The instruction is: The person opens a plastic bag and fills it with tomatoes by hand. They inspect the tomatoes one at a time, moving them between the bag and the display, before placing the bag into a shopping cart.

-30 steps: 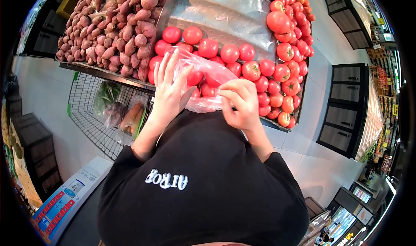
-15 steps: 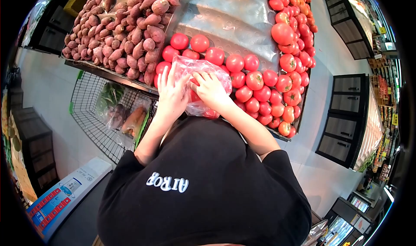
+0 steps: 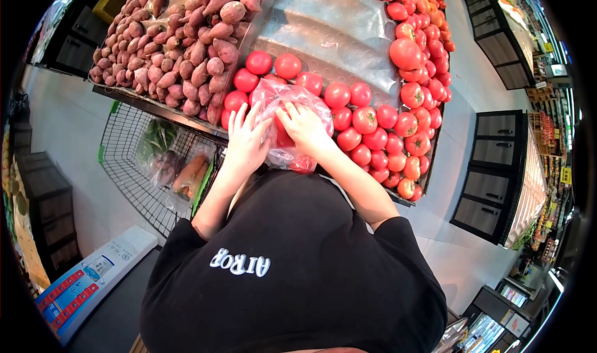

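Observation:
A clear plastic bag (image 3: 292, 95) with red tomatoes inside rests in front of my chest, at the near edge of the tomato display. My left hand (image 3: 246, 143) is at the bag's left side, its fingers stretched out and apart. From the right, my right hand (image 3: 303, 128) has its fingers bent onto the plastic, gripping the bag over the tomatoes in it. Loose tomatoes (image 3: 337, 94) lie just behind and to the right of the bag. Part of the bag is hidden under my right hand.
Sweet potatoes (image 3: 168, 60) are heaped to the left. A grey bumpy liner (image 3: 329, 36) shows between them and the piled tomatoes (image 3: 407, 54) on the right. A wire shopping cart (image 3: 127, 160) with bagged vegetables stands at the left; a boxy sign (image 3: 93, 278) is lower left.
My left fingers have drawn slightly apart from my right hand, which stays on the bag. The bag's top stands a little more spread, and the view has shifted slightly.

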### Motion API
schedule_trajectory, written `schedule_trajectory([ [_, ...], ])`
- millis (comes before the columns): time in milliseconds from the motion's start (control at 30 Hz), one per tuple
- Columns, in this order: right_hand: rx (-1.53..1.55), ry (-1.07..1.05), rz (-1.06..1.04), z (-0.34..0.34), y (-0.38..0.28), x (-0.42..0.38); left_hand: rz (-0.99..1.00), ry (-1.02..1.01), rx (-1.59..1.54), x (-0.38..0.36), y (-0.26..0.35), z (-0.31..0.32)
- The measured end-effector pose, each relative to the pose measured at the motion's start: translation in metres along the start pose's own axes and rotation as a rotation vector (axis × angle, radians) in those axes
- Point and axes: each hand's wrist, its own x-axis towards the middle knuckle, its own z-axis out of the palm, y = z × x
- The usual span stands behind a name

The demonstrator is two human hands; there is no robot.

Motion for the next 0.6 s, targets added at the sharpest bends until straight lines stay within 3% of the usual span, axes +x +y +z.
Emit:
schedule_trajectory([
  [33,0.022,-0.007,0.007,-0.005,0.003,-0.001,-0.001,-0.009,-0.001,0.000,-0.001,0.001],
  [267,1.061,0.114,0.231,-0.074,0.001,-0.033,0.019,-0.038,-0.110,0.002,0.007,-0.004],
  [367,1.839,0.030,0.376,-0.081,-0.007,-0.056,0.094,-0.041,-0.230,0.014,0.034,-0.026],
  [500,2.237,0.040,0.521,-0.082,-0.023,-0.074,0.215,-0.129,-0.468,0.025,0.061,-0.048],
  [567,2.478,-0.029,0.370,-0.076,-0.019,-0.079,0.207,-0.158,-0.574,0.023,0.069,-0.048],
  [600,2.402,0.050,0.562,-0.080,-0.023,-0.079,0.179,-0.152,-0.600,0.022,0.071,-0.043],
])
